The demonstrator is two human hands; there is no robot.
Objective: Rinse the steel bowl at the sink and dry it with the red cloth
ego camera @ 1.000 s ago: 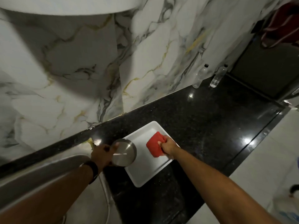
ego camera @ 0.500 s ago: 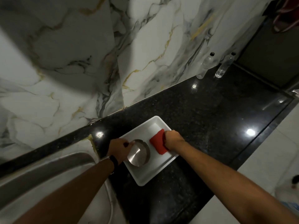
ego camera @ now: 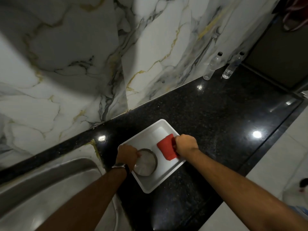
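Observation:
The steel bowl (ego camera: 146, 162) sits upright in the left part of a white tray (ego camera: 164, 179) on the black counter. My left hand (ego camera: 126, 155) grips the bowl's left rim, a watch on that wrist. The folded red cloth (ego camera: 166, 148) lies in the tray to the right of the bowl, and my right hand (ego camera: 185, 145) is closed on the cloth's right edge. The steel sink (ego camera: 50, 180) is at the lower left, beside the tray.
Two clear plastic bottles (ego camera: 212, 66) (ego camera: 232, 65) stand at the back of the black counter (ego camera: 216, 117) against the marble wall (ego camera: 83, 64). The counter's front edge runs along the right, with pale floor (ego camera: 283, 155) beyond it.
My left hand has carried the bowl from over the tray's left edge into the tray and turned it open side up. The right hand stays on the cloth.

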